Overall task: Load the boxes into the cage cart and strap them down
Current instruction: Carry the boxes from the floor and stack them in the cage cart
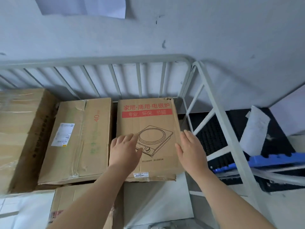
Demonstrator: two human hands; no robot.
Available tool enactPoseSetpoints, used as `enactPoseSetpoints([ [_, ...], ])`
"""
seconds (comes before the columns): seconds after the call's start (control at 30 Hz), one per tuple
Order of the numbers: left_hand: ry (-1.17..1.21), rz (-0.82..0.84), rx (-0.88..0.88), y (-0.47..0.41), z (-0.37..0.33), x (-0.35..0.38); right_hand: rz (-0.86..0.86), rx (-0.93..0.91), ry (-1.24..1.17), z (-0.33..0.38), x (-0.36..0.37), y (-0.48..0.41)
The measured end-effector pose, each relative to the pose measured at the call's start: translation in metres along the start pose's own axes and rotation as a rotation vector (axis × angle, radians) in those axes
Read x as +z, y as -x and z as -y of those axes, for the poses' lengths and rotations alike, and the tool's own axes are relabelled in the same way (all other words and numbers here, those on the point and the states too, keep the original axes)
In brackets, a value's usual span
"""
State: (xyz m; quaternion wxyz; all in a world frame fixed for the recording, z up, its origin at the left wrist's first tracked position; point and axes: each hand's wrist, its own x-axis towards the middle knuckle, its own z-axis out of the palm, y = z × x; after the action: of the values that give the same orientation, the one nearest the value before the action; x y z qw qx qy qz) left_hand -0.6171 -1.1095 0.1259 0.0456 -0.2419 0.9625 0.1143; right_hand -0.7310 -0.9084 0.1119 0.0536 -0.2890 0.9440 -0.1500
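cooker box (146, 118) under left hand (124, 150), beside right hand (192, 150)

Largest carton (19, 129), far left: cut off by the left edge, and its side print is blurred. Shipping label (62, 134) on the middle carton (85, 146): text too small to read. Left hand (125, 149) covers the lower left of the cooker drawing (155, 138) on the printed carton (146, 118). The small print (152, 160) below the drawing is illegible. Right hand (191, 152) lies at that carton's right edge; contact appears likely but cannot be confirmed. Lower carton (69, 205): partly hidden by the left forearm (92, 195) and cut off at the bottom edge. Blue plastic item (272, 160), right: blurred and cut off.
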Motion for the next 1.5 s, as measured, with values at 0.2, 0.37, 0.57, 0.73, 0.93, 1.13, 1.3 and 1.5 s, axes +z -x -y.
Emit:
enactPoseSetpoints([
  [0.2, -0.015, -0.115, 0.217, 0.04, -0.031, -0.075, -0.183, 0.067, 0.033, 0.032, -0.083, 0.061],
  [0.37, -0.015, -0.104, 0.415, 0.093, -0.054, -0.113, -0.333, 0.202, 0.053, 0.061, -0.128, 0.148],
  [0.57, -0.029, -0.04, 0.697, 0.172, -0.092, -0.13, -0.405, 0.461, 0.072, 0.078, -0.165, 0.278],
  [0.73, -0.022, 0.019, 0.949, 0.253, -0.15, -0.126, -0.446, 0.746, 0.093, 0.078, -0.181, 0.406],
  [0.93, -0.051, 0.087, 1.297, 0.379, -0.221, -0.104, -0.597, 1.132, 0.043, 0.095, -0.17, 0.571],
  [1.13, -0.095, 0.162, 1.629, 0.549, -0.263, -0.066, -0.701, 1.47, 0.016, 0.129, -0.149, 0.746],
  [1.3, -0.122, 0.231, 1.862, 0.703, -0.274, -0.033, -0.724, 1.708, 0.042, 0.176, -0.126, 0.885],
  [1.5, -0.161, 0.354, 2.119, 0.865, -0.272, 0.003, -0.78, 2.009, 0.052, 0.241, -0.095, 1.022],
])
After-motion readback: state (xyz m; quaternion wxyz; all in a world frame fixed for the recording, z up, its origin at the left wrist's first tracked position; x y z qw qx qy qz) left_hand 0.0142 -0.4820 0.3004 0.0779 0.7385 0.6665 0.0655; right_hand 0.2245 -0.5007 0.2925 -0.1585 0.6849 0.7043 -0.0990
